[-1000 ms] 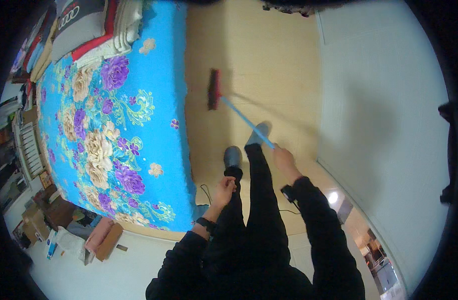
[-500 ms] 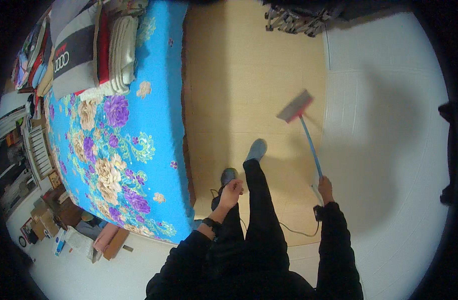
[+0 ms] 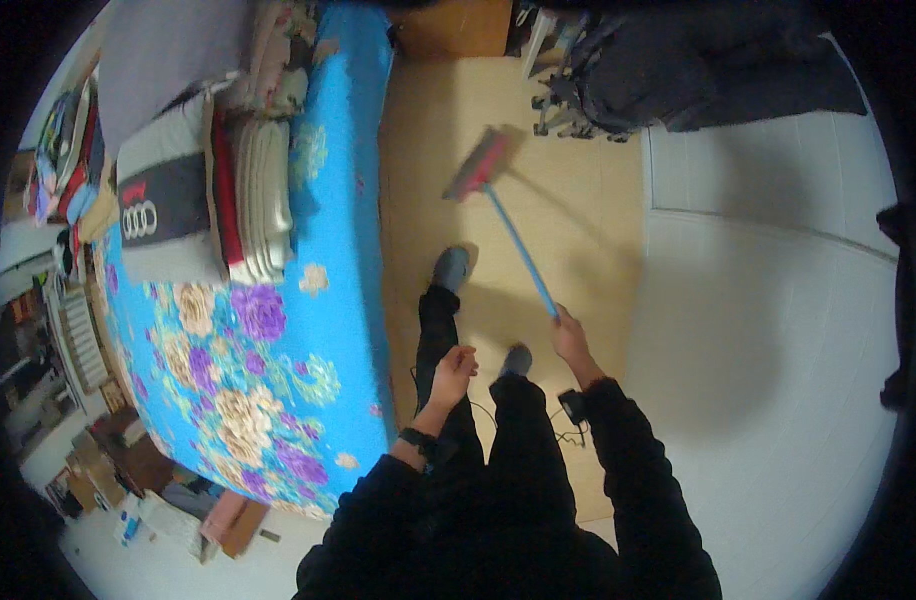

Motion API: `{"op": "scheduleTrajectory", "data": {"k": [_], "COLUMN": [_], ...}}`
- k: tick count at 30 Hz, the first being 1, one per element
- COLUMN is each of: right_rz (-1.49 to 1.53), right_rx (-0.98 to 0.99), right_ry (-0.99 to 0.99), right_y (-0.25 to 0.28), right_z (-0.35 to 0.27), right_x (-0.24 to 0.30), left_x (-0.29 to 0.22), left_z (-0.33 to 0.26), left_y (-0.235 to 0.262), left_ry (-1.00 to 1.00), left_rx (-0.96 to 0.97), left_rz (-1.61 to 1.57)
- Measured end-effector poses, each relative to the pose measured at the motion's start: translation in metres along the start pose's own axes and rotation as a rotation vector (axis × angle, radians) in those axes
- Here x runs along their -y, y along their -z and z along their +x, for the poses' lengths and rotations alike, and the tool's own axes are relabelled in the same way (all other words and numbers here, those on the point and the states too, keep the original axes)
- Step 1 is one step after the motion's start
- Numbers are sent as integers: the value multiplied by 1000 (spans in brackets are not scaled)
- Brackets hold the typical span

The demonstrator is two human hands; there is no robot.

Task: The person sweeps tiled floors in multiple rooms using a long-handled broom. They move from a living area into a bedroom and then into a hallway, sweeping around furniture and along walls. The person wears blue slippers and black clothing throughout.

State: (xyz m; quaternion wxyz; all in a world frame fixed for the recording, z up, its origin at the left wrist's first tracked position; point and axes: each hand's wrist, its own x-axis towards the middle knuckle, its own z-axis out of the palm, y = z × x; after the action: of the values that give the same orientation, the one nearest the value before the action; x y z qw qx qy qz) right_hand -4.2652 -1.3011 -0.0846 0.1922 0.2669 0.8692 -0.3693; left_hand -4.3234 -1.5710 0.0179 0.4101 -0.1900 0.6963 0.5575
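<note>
My right hand (image 3: 572, 337) is wrapped round the upper part of a broom's blue handle (image 3: 521, 252). The broom head (image 3: 478, 163), pinkish red with grey bristles, is tilted up off to the far left of the handle, above the tan floor. In front of my body my left hand (image 3: 454, 376) hangs in the air with its fingers curled in, and I see nothing in it. It is nearest to my left leg and the edge of the bed.
A bed with a blue floral cover (image 3: 353, 250) runs along the left, bearing folded white blankets (image 3: 263, 200) and a grey-black cushion (image 3: 168, 210). Far right, dark cloth (image 3: 668, 75) hangs over a metal-legged frame. A white panel (image 3: 718, 330) lines the right; boxes (image 3: 96, 470) lie lower left.
The broom and my right hand have swung left and farther ahead. My feet have stepped forward along the bed, and the dark cloth and frame now show more fully.
</note>
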Motion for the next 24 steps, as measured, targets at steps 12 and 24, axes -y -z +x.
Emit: {"op": "scheduleTrajectory", "data": {"k": [12, 24], "right_rz": [-371, 95], "right_rx": [63, -185], "right_ry": [-20, -630], "right_y": [-26, 12], "right_z": [179, -182], "right_x": [14, -89], "left_x": [-81, -74], "left_z": [123, 100], "left_y": [90, -24], "left_ry": [92, 83], "left_rx": [98, 475], "left_rz": [210, 380]}}
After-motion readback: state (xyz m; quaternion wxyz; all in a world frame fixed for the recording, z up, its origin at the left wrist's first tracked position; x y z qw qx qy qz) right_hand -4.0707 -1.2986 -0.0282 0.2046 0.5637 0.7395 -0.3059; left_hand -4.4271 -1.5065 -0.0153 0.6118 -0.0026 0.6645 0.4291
